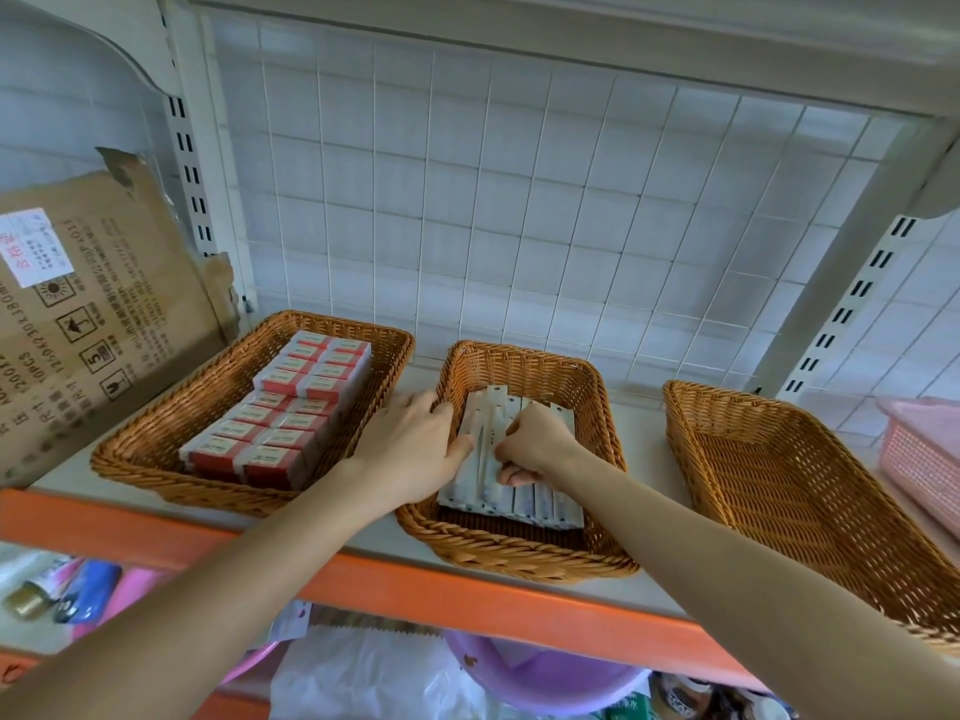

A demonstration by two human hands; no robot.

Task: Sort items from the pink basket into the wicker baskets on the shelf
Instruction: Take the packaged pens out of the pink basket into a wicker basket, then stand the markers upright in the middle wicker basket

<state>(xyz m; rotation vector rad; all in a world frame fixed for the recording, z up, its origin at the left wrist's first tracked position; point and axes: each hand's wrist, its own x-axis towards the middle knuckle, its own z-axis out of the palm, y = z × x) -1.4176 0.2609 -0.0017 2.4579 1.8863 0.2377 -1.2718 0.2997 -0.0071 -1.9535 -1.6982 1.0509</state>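
Head view: your left grip (410,444) and right grip (535,446) both curl onto the white packets (524,504) lying in the middle basket (519,556). Red boxes (280,423) fill the left basket (156,449); the pink basket (919,459) sits far right on the shelf (644,459), just beyond the right basket (779,485).

A white wire grid (519,200) backs the shelf (415,592), whose front edge is orange. Slotted uprights (852,304) stand against a white tiled wall (924,304).
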